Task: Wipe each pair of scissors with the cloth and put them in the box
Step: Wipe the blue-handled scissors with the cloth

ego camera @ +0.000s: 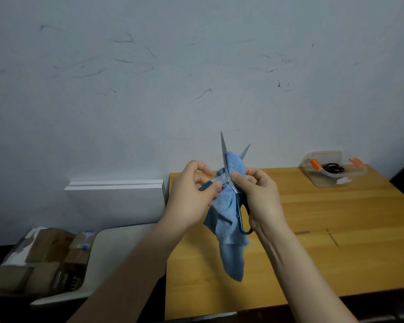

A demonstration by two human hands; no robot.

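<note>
Clear box (pixel 322 180) holding black scissors (pixel 334 169) sits on wooden table (pixel 336 217).

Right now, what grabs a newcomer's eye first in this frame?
The open teal-handled scissors, blades pointing up at centre frame, with the blue cloth bunched between the blades and hanging down. The left hand and right hand each grip a handle above the wooden table. At the table's far right corner stands a clear box with orange clips, black-handled scissors inside.
</note>
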